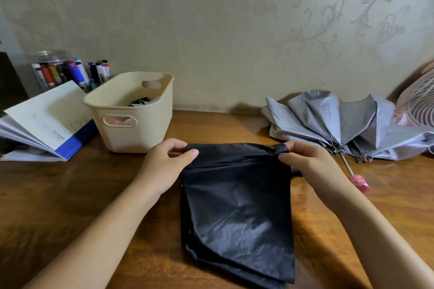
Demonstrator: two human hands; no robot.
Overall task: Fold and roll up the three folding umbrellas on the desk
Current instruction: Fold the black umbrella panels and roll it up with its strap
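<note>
A black folding umbrella (237, 209) lies on the wooden desk (70, 195) in front of me, its fabric spread flat towards the near edge. My left hand (164, 164) pinches the far left corner of the black fabric. My right hand (310, 162) pinches the far right corner. A silver-grey umbrella (328, 122) lies half collapsed at the back right, with its pink handle (359, 183) pointing towards me just right of my right wrist. No third umbrella can be made out.
A cream plastic basket (131, 110) stands at the back left. Left of it lies an open book (44, 122) and behind that a jar of markers (58, 73). A pink fan (420, 103) stands at the far right against the wall.
</note>
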